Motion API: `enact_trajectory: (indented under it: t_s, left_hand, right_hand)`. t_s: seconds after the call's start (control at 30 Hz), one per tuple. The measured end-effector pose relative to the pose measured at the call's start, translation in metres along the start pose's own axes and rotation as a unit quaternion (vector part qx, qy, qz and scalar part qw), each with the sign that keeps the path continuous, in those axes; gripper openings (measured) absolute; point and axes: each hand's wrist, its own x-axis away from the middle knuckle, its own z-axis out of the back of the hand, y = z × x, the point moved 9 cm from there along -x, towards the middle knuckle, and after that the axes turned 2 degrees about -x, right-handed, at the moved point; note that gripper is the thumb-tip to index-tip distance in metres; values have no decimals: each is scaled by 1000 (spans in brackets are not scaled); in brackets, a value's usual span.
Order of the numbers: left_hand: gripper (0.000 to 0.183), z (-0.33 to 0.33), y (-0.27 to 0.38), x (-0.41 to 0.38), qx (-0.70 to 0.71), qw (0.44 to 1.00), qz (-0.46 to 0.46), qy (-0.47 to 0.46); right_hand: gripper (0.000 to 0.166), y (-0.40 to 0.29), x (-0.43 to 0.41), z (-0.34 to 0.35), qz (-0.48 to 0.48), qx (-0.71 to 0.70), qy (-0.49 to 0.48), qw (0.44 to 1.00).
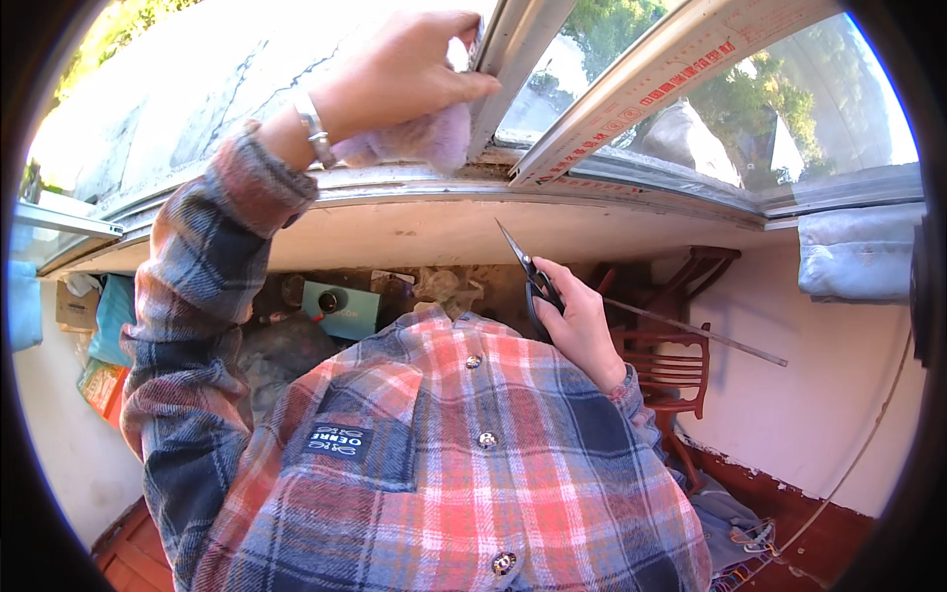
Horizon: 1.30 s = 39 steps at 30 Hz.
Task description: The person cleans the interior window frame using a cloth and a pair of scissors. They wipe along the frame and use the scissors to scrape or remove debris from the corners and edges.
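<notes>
My left hand, with a metal band at the wrist, is raised at the window's metal frame, thumb and a finger against its edge. A fluffy pink-purple cloth bunches under the palm and appears held by it; the grip is partly hidden and blurred. Lower down, my right hand holds black-handled scissors by the handles, blades nearly together and pointing up toward the sill.
Sliding panes and a metal rail with red printing stand at upper right. Below the sill lie a green box and bags. Wooden chairs and a long rod are at right, near a folded pale cloth.
</notes>
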Motion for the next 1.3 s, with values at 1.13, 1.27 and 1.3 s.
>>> enact_trajectory:
  t_s: [1.13, 1.27, 1.3]
  left_hand:
    - [16, 44, 13, 21, 16, 978, -192, 79]
    - [14, 49, -14, 24, 17, 988, -130, 83]
    - [16, 54, -22, 29, 8, 986, -131, 100]
  right_hand:
    - [19, -67, -152, -90, 78, 605, -120, 783]
    - [18, -70, -163, -81, 115, 496, -162, 845]
    - [16, -94, -161, -86, 114, 604, -243, 750]
